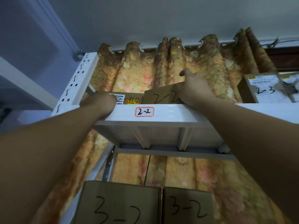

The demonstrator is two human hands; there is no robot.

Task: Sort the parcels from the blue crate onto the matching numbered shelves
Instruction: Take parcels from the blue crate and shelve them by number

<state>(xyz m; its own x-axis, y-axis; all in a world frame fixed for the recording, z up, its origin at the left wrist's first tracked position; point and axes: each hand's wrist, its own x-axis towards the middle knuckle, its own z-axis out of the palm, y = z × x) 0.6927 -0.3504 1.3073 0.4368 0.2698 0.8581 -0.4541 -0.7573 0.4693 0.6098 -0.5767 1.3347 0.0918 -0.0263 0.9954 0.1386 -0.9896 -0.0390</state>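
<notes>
A brown cardboard parcel (157, 96) marked 2-2 sits on the top white shelf (174, 111), above the red-framed 2-2 tag (144, 111). My right hand (192, 88) grips its right end, thumb over the top. Left of it lies a flatter parcel (131, 98) with a white shipping label. My left hand (100, 103) rests against that parcel's left front at the shelf edge; its fingers are hidden behind the wrist. The blue crate is out of view.
A parcel marked 2-3 (262, 89) stands on the same shelf at the right. Two boxes marked 3-2 (119, 206) (187, 207) sit on the shelf below. A floral curtain (137, 70) hangs behind the rack. The perforated white upright (77, 83) rises at the left.
</notes>
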